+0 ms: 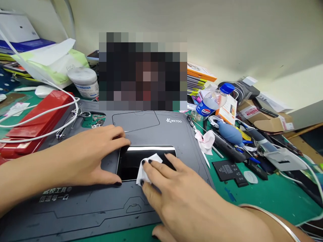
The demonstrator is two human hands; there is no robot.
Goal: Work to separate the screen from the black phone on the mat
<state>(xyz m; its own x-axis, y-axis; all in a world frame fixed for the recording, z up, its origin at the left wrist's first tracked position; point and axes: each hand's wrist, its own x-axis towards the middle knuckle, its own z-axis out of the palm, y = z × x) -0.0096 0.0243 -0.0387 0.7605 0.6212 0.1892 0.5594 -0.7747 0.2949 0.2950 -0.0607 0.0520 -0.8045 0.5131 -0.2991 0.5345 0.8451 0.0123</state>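
Note:
A black phone point(133, 158) lies screen up on a grey work mat point(161, 126). My left hand point(85, 156) grips the phone's left end, fingers over its top edge and thumb at its lower corner. My right hand point(181, 195) presses a small white wipe point(146, 166) flat onto the glass with its fingers stretched out. A thin bangle point(272, 218) sits on my right wrist.
A red case point(37, 124) and white cables point(37, 117) lie left. A white jar point(84, 82) and tissue pack point(58, 65) stand behind. To the right are a crumpled tissue point(207, 139), plastic bottle point(214, 101), blue air blower point(229, 132), black battery point(228, 169) and several tools and boxes.

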